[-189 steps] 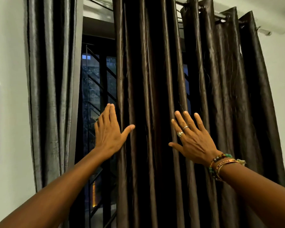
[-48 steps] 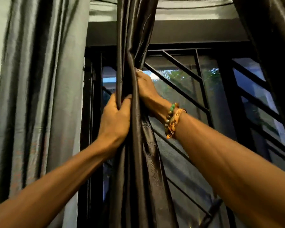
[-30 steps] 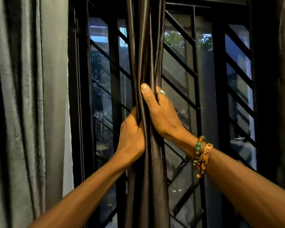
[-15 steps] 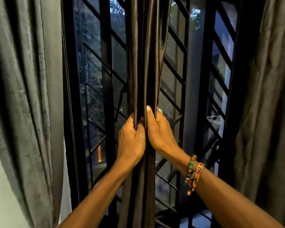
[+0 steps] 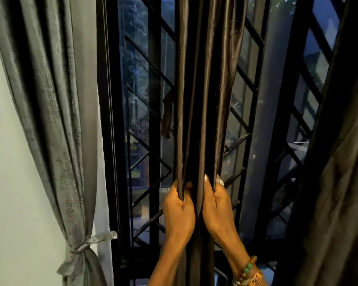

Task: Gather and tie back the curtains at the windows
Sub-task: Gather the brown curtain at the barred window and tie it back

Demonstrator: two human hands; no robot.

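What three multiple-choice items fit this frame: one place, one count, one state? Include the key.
1. Where does the grey curtain hang?
A) left of the window
B) right of it
C) across its middle

2. How many hands grip the dark middle curtain?
A) none
B) one
C) two

3. What state is the dark middle curtain in?
A) spread flat
B) bunched, not tied
C) tied with a band

Key:
1 A: it hangs by the wall at the left, cinched by a grey tieback.
2 C: the left hand and right hand both curl round its folds.
3 B: the folds are squeezed between the hands, and no band wraps it in view.
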